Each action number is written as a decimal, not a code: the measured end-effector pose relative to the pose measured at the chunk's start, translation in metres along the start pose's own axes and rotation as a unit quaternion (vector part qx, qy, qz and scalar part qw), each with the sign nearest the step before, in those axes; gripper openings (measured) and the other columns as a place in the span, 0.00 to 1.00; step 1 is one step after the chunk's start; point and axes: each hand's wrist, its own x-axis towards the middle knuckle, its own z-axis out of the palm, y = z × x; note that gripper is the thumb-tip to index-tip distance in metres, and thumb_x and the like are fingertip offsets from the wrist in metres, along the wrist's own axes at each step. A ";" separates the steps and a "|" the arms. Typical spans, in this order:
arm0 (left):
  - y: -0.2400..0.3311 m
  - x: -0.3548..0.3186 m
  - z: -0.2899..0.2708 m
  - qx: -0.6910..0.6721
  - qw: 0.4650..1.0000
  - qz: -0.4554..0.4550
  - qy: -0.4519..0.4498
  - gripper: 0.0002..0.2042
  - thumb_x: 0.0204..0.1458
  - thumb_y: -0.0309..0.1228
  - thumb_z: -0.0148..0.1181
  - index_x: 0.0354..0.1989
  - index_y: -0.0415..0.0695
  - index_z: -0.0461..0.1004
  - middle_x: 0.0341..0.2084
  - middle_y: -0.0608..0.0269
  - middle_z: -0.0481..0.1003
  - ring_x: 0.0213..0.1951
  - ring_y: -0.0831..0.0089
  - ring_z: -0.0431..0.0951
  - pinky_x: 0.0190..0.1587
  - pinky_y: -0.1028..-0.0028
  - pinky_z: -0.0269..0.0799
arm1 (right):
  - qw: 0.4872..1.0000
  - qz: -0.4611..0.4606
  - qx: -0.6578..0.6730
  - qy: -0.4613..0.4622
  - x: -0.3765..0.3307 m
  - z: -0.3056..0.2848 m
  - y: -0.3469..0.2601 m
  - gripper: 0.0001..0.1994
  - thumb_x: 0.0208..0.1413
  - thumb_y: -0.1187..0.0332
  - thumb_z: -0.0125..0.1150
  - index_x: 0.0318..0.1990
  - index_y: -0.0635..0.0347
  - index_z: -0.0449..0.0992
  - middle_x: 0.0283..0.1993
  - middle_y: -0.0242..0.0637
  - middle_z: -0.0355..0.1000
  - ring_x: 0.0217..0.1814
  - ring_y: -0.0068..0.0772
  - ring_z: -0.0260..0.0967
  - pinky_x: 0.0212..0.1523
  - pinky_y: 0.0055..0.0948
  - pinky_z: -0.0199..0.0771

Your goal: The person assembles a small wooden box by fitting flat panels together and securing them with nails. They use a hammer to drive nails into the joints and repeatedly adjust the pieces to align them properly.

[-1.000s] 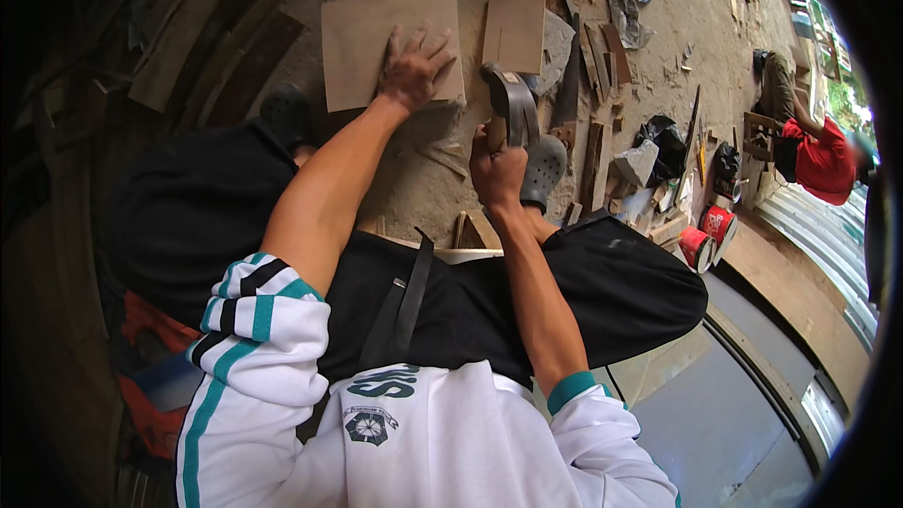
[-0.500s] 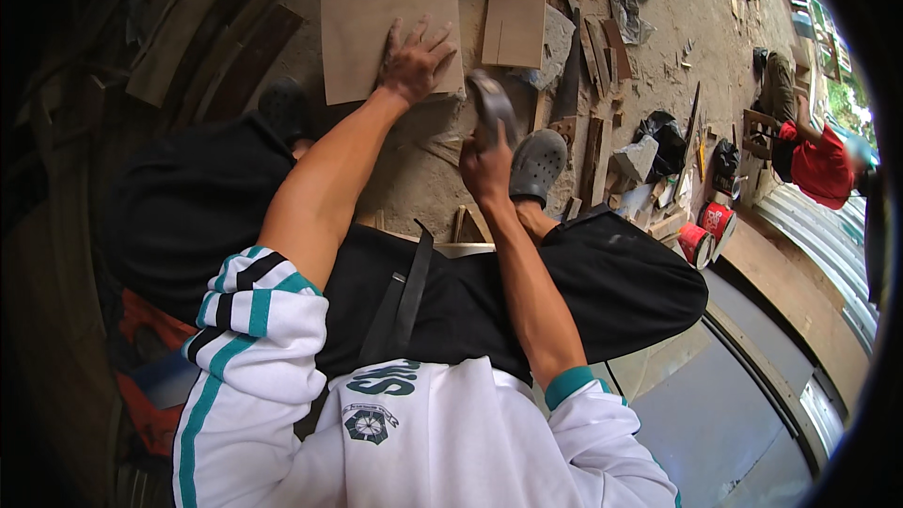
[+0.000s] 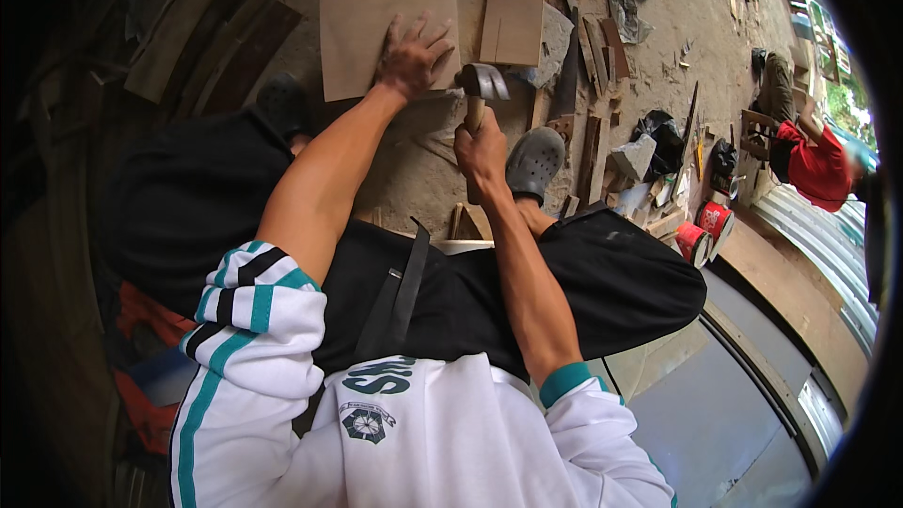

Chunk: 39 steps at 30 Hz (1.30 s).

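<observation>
Hammer [image 3: 480,94] with a grey steel head and wooden handle sits lower than half a second ago, its head now just beside the right edge of the flat tan rectangular board [image 3: 362,33] on the dusty ground. Right hand [image 3: 482,149] is wrapped fully around the handle. Left hand [image 3: 411,58], fingers spread and holding nothing, has stayed pressed flat on the board's lower right corner.

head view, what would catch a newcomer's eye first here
Top centre, the right hand grips a hammer by its wooden handle, its metal head raised beside the left hand, which presses flat on a large brown board on the dusty ground. At the far right edge, another person in a red top crouches among wood scraps.
</observation>
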 end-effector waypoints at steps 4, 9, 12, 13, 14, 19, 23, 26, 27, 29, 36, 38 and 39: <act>-0.001 0.003 -0.002 -0.009 1.000 0.000 -0.001 0.07 0.55 0.38 0.60 0.40 0.55 0.77 0.58 0.70 0.73 0.62 0.55 0.67 0.65 0.40 0.49 | 0.991 -0.065 0.113 0.037 -0.010 -0.005 0.004 0.15 0.51 0.74 0.52 0.47 0.67 0.68 0.31 0.64 0.72 0.38 0.71 0.70 0.39 0.53 0.70; 0.004 0.001 -0.003 -0.010 1.000 0.000 -0.005 0.07 0.55 0.37 0.60 0.40 0.55 0.77 0.58 0.71 0.72 0.63 0.55 0.67 0.65 0.41 0.48 | 0.995 -0.086 -0.042 0.032 0.009 -0.001 0.017 0.14 0.53 0.73 0.55 0.46 0.67 0.68 0.31 0.62 0.73 0.36 0.65 0.73 0.33 0.48 0.72; 0.001 0.001 -0.004 -0.010 1.000 0.000 -0.004 0.07 0.55 0.37 0.60 0.40 0.55 0.77 0.58 0.71 0.72 0.63 0.56 0.66 0.65 0.41 0.48 | 0.998 -0.024 0.035 0.054 0.001 -0.014 -0.008 0.14 0.53 0.72 0.54 0.47 0.66 0.69 0.30 0.63 0.72 0.36 0.65 0.73 0.34 0.48 0.72; 0.000 0.004 -0.003 -0.011 1.000 -0.004 -0.006 0.07 0.55 0.37 0.60 0.40 0.55 0.77 0.58 0.71 0.72 0.63 0.56 0.66 0.65 0.41 0.48 | 0.995 -0.058 0.057 0.054 0.002 -0.013 0.000 0.14 0.53 0.72 0.54 0.47 0.65 0.70 0.30 0.62 0.73 0.35 0.64 0.73 0.34 0.48 0.72; 0.003 0.003 -0.003 -0.016 1.000 -0.009 -0.011 0.07 0.55 0.38 0.60 0.40 0.55 0.77 0.58 0.71 0.72 0.63 0.57 0.66 0.65 0.41 0.48 | 0.993 -0.085 0.060 0.060 -0.003 -0.008 0.011 0.14 0.52 0.72 0.55 0.47 0.65 0.70 0.30 0.62 0.73 0.35 0.64 0.73 0.34 0.48 0.72; 0.002 0.000 -0.004 -0.014 1.000 -0.004 -0.003 0.07 0.55 0.38 0.60 0.39 0.54 0.78 0.57 0.71 0.73 0.62 0.58 0.68 0.65 0.43 0.50 | 0.997 -0.070 0.016 0.022 -0.006 -0.002 0.014 0.15 0.49 0.74 0.54 0.47 0.63 0.70 0.32 0.63 0.72 0.37 0.67 0.72 0.37 0.52 0.71; 0.001 0.002 -0.002 -0.011 1.000 0.005 0.003 0.06 0.55 0.38 0.60 0.39 0.54 0.78 0.57 0.70 0.73 0.62 0.58 0.68 0.65 0.45 0.50 | 0.996 -0.067 0.046 0.044 -0.006 -0.002 0.010 0.16 0.49 0.74 0.53 0.48 0.62 0.68 0.30 0.62 0.72 0.35 0.66 0.72 0.36 0.51 0.71; 0.001 0.002 -0.003 -0.018 1.000 0.007 -0.006 0.07 0.55 0.37 0.60 0.40 0.54 0.77 0.58 0.70 0.72 0.62 0.58 0.67 0.65 0.44 0.50 | 0.998 -0.059 0.030 0.012 -0.001 -0.004 0.021 0.19 0.48 0.74 0.52 0.50 0.60 0.67 0.31 0.66 0.71 0.36 0.71 0.70 0.38 0.56 0.70; 0.002 0.002 -0.003 -0.014 1.000 0.007 -0.005 0.07 0.56 0.37 0.60 0.41 0.54 0.77 0.58 0.70 0.72 0.62 0.58 0.67 0.65 0.44 0.49 | 0.999 -0.052 0.016 -0.005 -0.001 -0.006 0.027 0.19 0.48 0.74 0.52 0.51 0.60 0.67 0.31 0.66 0.71 0.36 0.71 0.70 0.38 0.56 0.69; 0.001 0.002 -0.003 -0.006 1.000 0.006 -0.003 0.07 0.56 0.37 0.60 0.42 0.54 0.76 0.58 0.71 0.72 0.62 0.59 0.67 0.65 0.44 0.49 | 0.998 -0.044 0.016 0.028 -0.004 -0.008 0.026 0.18 0.49 0.73 0.53 0.50 0.60 0.67 0.31 0.67 0.71 0.37 0.72 0.69 0.38 0.57 0.69; 0.003 0.004 0.002 0.020 0.995 -0.036 -0.091 0.20 0.58 0.46 0.54 0.55 0.52 0.69 0.65 0.66 0.64 0.68 0.58 0.58 0.68 0.45 0.45 | 0.995 0.026 -0.064 0.065 -0.008 -0.031 0.057 0.12 0.50 0.70 0.54 0.42 0.63 0.69 0.32 0.61 0.73 0.40 0.68 0.71 0.41 0.52 0.70; 0.016 -0.002 0.002 0.040 0.995 0.001 -0.096 0.27 0.57 0.48 0.54 0.61 0.47 0.63 0.68 0.60 0.59 0.70 0.56 0.54 0.69 0.46 0.43 | 0.993 0.104 -0.041 0.027 -0.013 -0.029 0.077 0.12 0.48 0.71 0.54 0.41 0.67 0.71 0.29 0.57 0.75 0.32 0.57 0.76 0.33 0.47 0.74; 0.021 -0.007 0.000 0.051 0.993 0.018 -0.101 0.31 0.57 0.49 0.53 0.65 0.44 0.60 0.69 0.57 0.57 0.71 0.55 0.52 0.69 0.46 0.42 | 0.988 0.154 -0.007 0.004 -0.020 -0.026 0.083 0.12 0.48 0.71 0.54 0.40 0.68 0.71 0.29 0.55 0.75 0.29 0.53 0.76 0.30 0.45 0.74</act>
